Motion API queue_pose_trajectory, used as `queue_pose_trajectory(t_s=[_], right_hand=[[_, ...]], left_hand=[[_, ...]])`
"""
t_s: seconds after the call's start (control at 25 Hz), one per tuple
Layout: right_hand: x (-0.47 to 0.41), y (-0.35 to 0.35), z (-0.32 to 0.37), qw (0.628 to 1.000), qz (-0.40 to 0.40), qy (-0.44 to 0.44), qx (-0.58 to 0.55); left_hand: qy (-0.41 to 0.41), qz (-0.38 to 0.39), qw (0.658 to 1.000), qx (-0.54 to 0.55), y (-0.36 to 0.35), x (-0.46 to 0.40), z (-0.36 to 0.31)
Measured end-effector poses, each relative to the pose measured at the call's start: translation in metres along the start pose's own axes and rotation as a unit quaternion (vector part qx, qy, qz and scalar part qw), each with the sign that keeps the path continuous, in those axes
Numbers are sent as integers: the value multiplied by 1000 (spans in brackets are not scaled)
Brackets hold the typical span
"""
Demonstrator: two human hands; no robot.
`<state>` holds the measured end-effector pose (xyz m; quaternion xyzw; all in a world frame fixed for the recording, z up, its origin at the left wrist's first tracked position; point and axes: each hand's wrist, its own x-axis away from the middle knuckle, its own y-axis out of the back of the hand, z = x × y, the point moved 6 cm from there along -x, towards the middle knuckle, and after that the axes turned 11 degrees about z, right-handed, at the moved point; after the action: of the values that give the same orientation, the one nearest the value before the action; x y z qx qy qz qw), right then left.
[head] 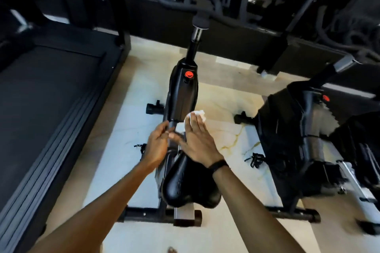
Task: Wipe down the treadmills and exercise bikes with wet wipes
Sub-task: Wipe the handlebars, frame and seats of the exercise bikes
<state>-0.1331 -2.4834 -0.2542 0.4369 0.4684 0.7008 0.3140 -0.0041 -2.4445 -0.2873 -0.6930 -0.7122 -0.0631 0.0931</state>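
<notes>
1. The bike stands mid-floor, its frame running away from the camera, with the saddle nearest and the handlebars at the far end.
2. A strip of pale floor separates the bike from the treadmill on the left; the treadmill's edge runs diagonally, and the gap narrows toward the far end.
3. On the right, a wider patch of floor lies between the bike and a second bike.
4. The left hand reaches in from the lower left, fingers loosely curled against the left side of the frame, just ahead of the saddle; whether it grips the frame cannot be told.
5. The right hand, with a dark wristband, lies flat with straight fingers, pressing a white wipe to the frame's right side.
</notes>
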Motion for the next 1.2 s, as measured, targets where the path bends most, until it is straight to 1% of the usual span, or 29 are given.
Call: queue_pose_trajectory(t_s=[0.08,0.16,0.2,0.28,0.44,0.56,0.76,0.88,1.04,1.2], right_hand=[[-19,11,-8,1000,5,12,14],[-31,22,-9,1000,4,12,12],[-35,25,-8,1000,16,8,4],[-37,25,-8,1000,28,5,0],[-16,14,-8,1000,-13,13,-2],[15,2,-7,999,-31,27,-19],[82,-27,-1,997,-20,23,-66],[114,-39,4,998,-35,22,-45],[141,-56,9,998,-66,19,-12],[167,-70,15,997,-73,14,19]], left_hand=[[12,-52,998,-19,6,10,4],[22,-78,997,-16,5,30,5],[23,-83,996,-19,4,39,5],[26,-74,997,-25,-1,52,3],[20,-60,996,-67,-5,67,-3],[7,-61,995,-79,-12,77,-3],[24,-59,995,-79,-26,97,18],[17,-69,992,-104,-29,103,19],[-5,-58,990,-131,-36,113,17],[-30,-61,982,-176,-41,125,12]])
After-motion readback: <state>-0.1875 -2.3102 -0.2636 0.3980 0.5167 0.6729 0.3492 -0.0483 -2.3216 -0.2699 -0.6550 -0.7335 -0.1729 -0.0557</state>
